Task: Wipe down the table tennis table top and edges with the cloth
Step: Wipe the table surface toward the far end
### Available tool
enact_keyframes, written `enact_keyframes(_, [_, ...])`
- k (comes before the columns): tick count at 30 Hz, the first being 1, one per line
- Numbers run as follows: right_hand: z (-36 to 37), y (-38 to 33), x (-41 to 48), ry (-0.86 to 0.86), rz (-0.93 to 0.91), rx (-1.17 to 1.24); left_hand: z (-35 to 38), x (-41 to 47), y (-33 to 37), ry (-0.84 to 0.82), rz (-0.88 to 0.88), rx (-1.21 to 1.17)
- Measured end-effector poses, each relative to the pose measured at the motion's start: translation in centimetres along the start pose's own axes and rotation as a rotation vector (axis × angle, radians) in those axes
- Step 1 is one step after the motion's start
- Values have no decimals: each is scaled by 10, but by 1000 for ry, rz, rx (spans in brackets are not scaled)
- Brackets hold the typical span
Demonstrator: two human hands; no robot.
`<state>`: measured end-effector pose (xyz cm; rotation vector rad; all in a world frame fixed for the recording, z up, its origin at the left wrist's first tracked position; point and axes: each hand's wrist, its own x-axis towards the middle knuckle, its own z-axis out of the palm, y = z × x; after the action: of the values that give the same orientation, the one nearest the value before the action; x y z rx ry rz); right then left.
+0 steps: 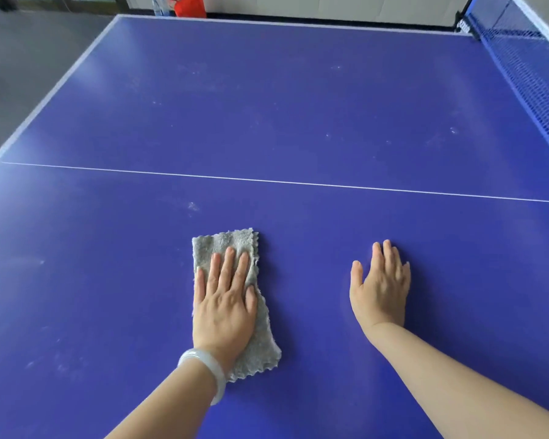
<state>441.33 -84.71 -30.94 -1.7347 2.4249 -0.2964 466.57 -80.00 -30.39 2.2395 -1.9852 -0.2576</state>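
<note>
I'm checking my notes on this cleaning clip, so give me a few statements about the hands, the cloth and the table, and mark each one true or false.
1. The left hand lies flat on the grey cloth. True.
2. The right hand holds a second cloth. False: it rests flat on the bare table top and holds nothing.
3. The net stands at the left of the view. False: it is at the upper right.
4. Pale smudges show on the table top beyond the white line. True.
</note>
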Motion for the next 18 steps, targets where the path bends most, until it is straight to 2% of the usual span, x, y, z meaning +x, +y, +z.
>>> enact_keyframes(1, [0,-1,0,1,4,5,1,-8,15,-10,-50,-8])
enact_keyframes(2, [0,-1,0,2,6,9,4,-22,31,-26,-28,-12])
enact_keyframes(6, [1,-2,0,11,-3,18,20,-106,67,-83,431,-77])
enact_keyframes(8, [2,-1,0,20,-26,3,17,-124,41,-88,519,-65])
enact_keyframes(10, [2,0,1,26,-43,-11,9,-128,5,-78,491,-32])
enact_keyframes(12, [2,-2,0,24,-54,-34,-2,-125,-21,-77,377,-8])
enact_keyframes(14, [5,-3,0,18,-64,-81,-8,-122,-28,-123,284,-10])
enact_keyframes(18, [0,-9,-3,-71,-60,-178,-7,-124,-23,-153,260,7])
